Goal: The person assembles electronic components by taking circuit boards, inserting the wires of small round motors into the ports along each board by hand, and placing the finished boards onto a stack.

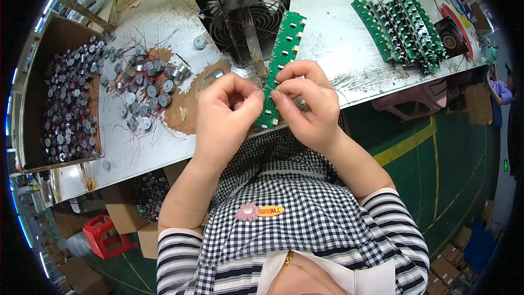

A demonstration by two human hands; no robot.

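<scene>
A long green circuit board (283, 49) with several small white connectors lies at the table's front edge, partly covered by my fingers. My left hand (229, 106) is closed at the board's left side, thumb and forefinger pinched together at its edge. Something small and reddish shows inside its curled fingers, too hidden to name. Over the board, my right hand (308, 101) pinches with thumb and forefinger. A thin pale wire (327, 87) sticks out behind these fingers. The metal tip of an upright soldering iron (252, 38) points down just above my fingertips.
Behind the iron stands a black fan (224, 27). Small round motors (144, 84) with thin wires lie loose at left, beside a cardboard box (34, 76) full of more. Stacked green boards (401, 30) lie at right. A red stool (106, 235) stands below the table.
</scene>
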